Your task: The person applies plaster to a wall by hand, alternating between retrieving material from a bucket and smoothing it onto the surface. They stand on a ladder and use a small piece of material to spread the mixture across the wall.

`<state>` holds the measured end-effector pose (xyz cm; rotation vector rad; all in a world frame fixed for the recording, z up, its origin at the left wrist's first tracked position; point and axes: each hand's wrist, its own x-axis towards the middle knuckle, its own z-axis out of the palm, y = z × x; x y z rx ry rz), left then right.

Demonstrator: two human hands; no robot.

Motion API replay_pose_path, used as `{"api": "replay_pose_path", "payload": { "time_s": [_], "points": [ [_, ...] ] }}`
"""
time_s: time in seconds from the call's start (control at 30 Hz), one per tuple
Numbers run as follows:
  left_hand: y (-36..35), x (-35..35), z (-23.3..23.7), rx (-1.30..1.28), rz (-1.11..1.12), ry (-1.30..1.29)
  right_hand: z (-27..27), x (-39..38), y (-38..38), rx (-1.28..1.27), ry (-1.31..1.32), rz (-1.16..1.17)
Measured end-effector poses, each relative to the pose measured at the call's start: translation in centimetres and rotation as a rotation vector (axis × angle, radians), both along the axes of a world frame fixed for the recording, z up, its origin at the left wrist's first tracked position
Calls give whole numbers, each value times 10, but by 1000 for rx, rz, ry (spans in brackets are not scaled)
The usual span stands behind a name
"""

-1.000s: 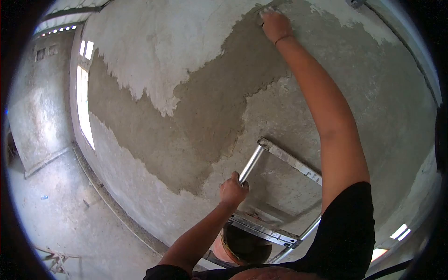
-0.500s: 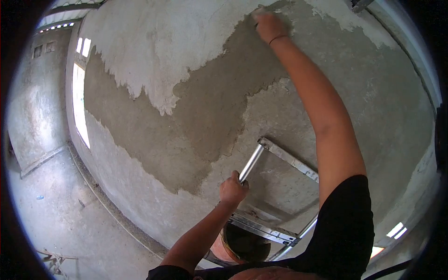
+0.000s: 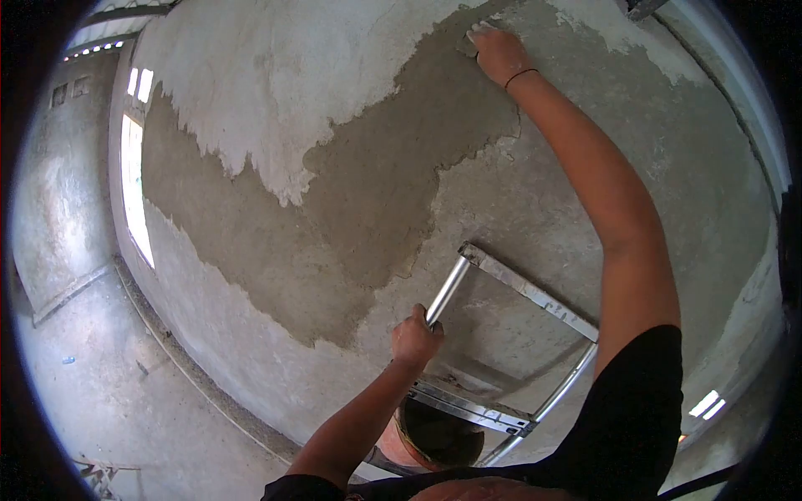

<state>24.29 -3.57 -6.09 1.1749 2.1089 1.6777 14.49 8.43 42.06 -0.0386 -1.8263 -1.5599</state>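
High on the wall, my right hand (image 3: 503,58) is closed around a flat grey trowel (image 3: 471,42), mostly hidden by the fingers and pressed against the plaster. Around it spreads a darker patch of damp plaster (image 3: 376,175) with ragged edges. My left hand (image 3: 416,338) grips the left rail of a metal ladder (image 3: 522,288) that stands in front of the wall. Below the ladder's lower rung, an orange bucket (image 3: 399,445) shows a dark inside with grey material in it; my body hides part of it.
Pale, dry-looking wall (image 3: 234,75) borders the damp patch above. A bright window opening (image 3: 135,188) is at the left. Far below lies the concrete floor (image 3: 100,392), with a wooden frame (image 3: 104,474) at the lower left. A dark beam (image 3: 647,8) juts in at the top right.
My right hand has moved a little right and down along the wall with the trowel, and its elbow has swung right. My left hand keeps its hold on the ladder.
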Motion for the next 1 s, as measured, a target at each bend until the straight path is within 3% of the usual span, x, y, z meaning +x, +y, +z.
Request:
{"api": "replay_pose_path", "payload": {
  "time_s": [0.07,0.13,0.17,0.23,0.37,0.43,0.47,0.53,0.57,0.63,0.73,0.83,0.93,1.0],
  "points": [
    [2,0,-1,-5,0,-12,5,5,-11,-8,-66,-39],
    [1,0,-1,9,11,-2,23,11,-30,-138,175,110],
    [1,1,-1,16,26,4,33,9,-40,-134,174,111],
    [2,1,0,0,12,-2,53,1,-38,-489,308,16],
    [1,1,-3,34,30,19,32,-20,12,-340,324,108],
    [1,1,-2,40,27,9,8,-5,6,5,69,-102],
    [1,1,-2,38,22,5,7,-3,9,13,68,-103],
    [0,0,-2,25,12,4,6,6,14,10,0,249],
    [1,0,-1,0,5,8,17,5,13,14,-1,250],
    [4,-1,-1,-2,2,5,28,13,-30,-342,300,143],
    [-3,3,1,-18,3,-7,62,-27,13,-393,477,144],
    [-5,-1,4,-16,-4,-21,26,-44,-2,-418,362,150],
    [-6,2,4,-24,-36,-41,-31,-54,6,-259,179,53],
    [-4,0,4,-13,-35,-61,-40,-58,17,-10,-114,387]
  ]
}}
